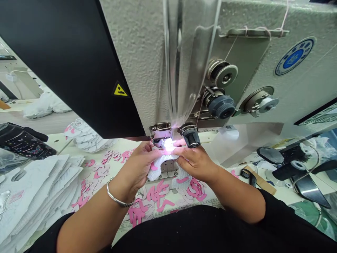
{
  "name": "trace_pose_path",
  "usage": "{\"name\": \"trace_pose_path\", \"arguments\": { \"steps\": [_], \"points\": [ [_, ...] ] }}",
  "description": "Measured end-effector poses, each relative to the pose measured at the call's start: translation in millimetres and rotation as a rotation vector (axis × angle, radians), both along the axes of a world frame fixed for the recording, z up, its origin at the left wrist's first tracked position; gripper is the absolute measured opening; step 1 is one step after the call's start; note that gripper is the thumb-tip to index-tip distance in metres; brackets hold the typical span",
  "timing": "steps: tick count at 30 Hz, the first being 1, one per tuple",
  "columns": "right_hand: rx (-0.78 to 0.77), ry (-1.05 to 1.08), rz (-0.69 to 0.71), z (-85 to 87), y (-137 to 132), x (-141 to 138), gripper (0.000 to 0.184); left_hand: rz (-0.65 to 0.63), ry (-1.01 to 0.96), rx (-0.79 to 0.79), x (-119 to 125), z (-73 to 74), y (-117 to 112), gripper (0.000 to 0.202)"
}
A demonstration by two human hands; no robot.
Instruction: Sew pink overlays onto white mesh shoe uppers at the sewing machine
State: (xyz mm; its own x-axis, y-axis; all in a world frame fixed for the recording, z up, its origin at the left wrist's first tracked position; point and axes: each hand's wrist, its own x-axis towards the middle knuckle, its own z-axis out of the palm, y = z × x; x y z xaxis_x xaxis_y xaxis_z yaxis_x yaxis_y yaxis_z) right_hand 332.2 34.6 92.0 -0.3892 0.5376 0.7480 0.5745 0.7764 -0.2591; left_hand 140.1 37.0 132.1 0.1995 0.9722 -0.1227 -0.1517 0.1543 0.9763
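Under the head of a sewing machine [147, 70], my left hand [143, 160] and my right hand [193, 160] grip a white textured fabric piece [156, 173] from its two sides. Pink patches show on this piece. Thumbs of both hands meet close to the needle area, where a bright lamp washes out the detail. The presser foot [158, 143] sits just above the left fingertips, and the needle itself cannot be made out. Below my hands, loose pink cut pieces [158, 193] lie scattered on the machine bed.
Stacked white fabric panels [47, 189] lie at the left, with another white pile [89, 135] behind. A dark patterned bottle [26, 142] lies at the far left. On the right are a black thread cone [286, 171] and a tilted dark tray [310, 189].
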Motion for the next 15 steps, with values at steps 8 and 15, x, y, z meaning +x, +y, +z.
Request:
{"name": "trace_pose_path", "arguments": {
  "steps": [8, 15],
  "points": [
    [-0.024, 0.01, 0.003, -1.7, 1.1, -0.5, 0.026, 0.069, 0.013, -0.047, -0.8, -1.9, 2.3, 0.017],
    [-0.009, 0.005, -0.001, -3.9, 0.0, -0.2, 0.031, 0.132, 0.186, 0.088, -4.3, -8.0, -1.7, 0.025]
  ]
}}
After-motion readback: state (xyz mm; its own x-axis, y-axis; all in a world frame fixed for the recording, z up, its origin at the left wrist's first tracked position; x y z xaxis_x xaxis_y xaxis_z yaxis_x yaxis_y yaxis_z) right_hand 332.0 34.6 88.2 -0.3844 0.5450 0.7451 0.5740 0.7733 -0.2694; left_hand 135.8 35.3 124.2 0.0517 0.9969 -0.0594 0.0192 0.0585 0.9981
